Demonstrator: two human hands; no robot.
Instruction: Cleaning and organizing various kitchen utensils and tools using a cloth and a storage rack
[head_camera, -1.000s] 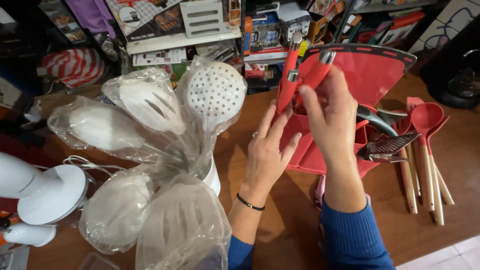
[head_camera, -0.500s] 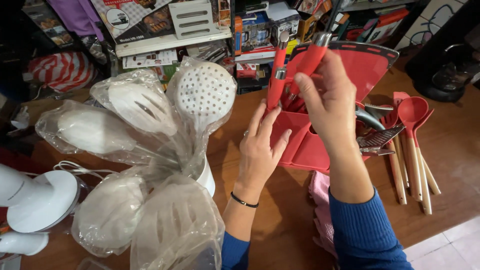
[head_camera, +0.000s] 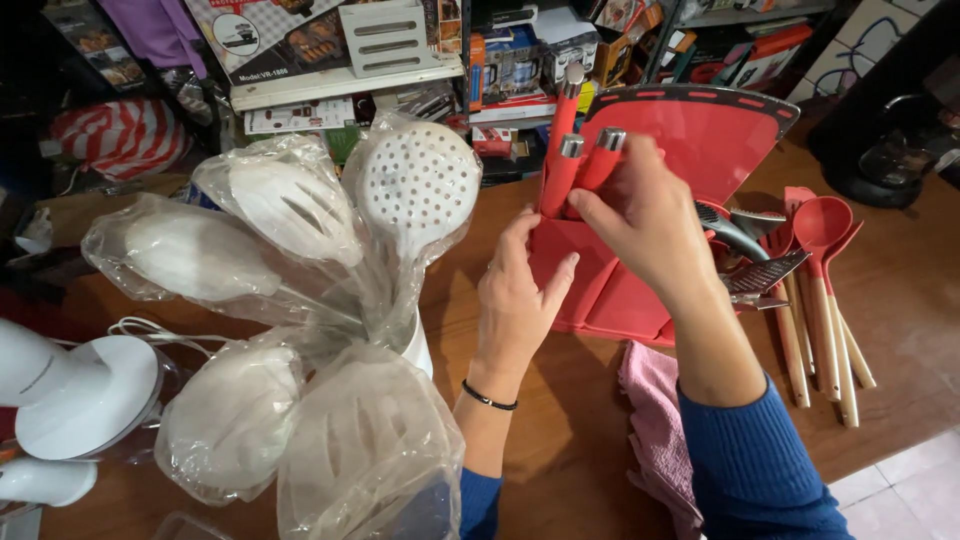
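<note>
My right hand (head_camera: 648, 222) grips red knife handles (head_camera: 592, 165) with silver caps that stand in a red knife block (head_camera: 590, 285) on the wooden table (head_camera: 560, 440). My left hand (head_camera: 518, 300) rests flat against the block's left side, fingers spread, a thin black bracelet on its wrist. Behind the handles a red cutting board (head_camera: 715, 135) leans upright. To the right lie red spoons and ladles with wooden handles (head_camera: 825, 290) and a metal grater (head_camera: 765, 272).
A white holder with several plastic-wrapped white utensils (head_camera: 300, 300) stands at the left front. White appliances (head_camera: 60, 400) sit at the far left. A pink cloth (head_camera: 655, 430) lies beneath my right arm. Shelves of boxed goods (head_camera: 340, 50) line the back.
My view has shifted so the utensils sit further left. My right hand has moved down on the red handles and my left hand has pressed against the block's side.
</note>
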